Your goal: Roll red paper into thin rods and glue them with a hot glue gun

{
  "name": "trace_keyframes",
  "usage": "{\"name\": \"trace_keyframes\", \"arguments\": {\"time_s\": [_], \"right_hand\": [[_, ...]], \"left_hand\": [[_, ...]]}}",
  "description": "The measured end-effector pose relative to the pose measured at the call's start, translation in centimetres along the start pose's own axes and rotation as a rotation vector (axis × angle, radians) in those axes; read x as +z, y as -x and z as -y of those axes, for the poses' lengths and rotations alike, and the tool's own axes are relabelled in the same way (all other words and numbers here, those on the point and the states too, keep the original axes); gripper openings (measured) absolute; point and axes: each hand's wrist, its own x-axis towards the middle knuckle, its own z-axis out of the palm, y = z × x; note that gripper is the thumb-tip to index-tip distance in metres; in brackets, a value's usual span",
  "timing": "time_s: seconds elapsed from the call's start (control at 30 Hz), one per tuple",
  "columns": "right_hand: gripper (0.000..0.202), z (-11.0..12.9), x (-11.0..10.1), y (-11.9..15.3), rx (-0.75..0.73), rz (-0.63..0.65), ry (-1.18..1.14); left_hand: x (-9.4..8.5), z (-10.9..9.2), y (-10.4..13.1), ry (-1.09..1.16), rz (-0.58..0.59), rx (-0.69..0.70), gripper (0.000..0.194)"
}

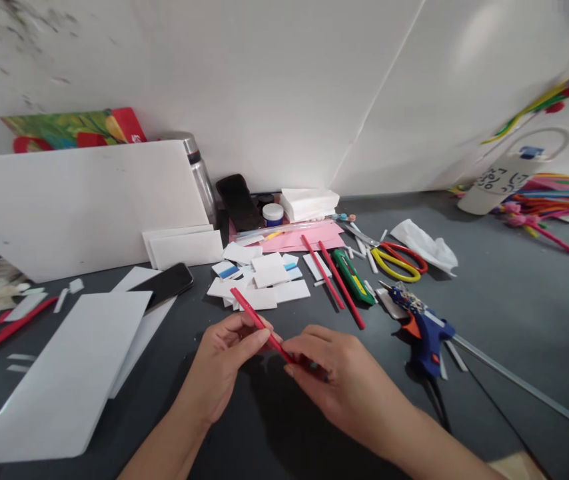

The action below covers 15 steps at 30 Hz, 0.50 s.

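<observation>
A thin red strip (250,310) is held at a slant above the dark table, its upper end pointing away to the left. My left hand (227,353) pinches it near the middle between thumb and fingers. At its lower end, my right hand (339,377) grips it with thumb and fingertips. Just beyond my hands lies a loose pile of white card pieces (267,277), some with blue stripes. Two more red strips (342,287) lie to the right of the pile, beside a green box cutter (352,275).
A blue glue gun (427,340) with a long glue stick (524,393) lies right, near scissors (399,260) and crumpled tissue (427,245). White boards (72,373) and a phone (169,283) lie left. A large white board (89,207), flask (202,173) and bottle (499,179) stand behind.
</observation>
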Motion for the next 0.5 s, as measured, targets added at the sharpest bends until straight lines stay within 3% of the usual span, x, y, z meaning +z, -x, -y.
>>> {"name": "trace_keyframes", "arguments": {"time_s": [0.37,0.5], "right_hand": [[0.019,-0.33,0.24,0.07,-0.004,0.008,0.138],[0.02,-0.3,0.27,0.06,0.003,0.024,0.17]], "left_hand": [[0.5,0.51,0.04,-0.02,-0.034,-0.01,0.018],[0.35,0.63,-0.26,0.029,-0.164,-0.007,0.028]]}}
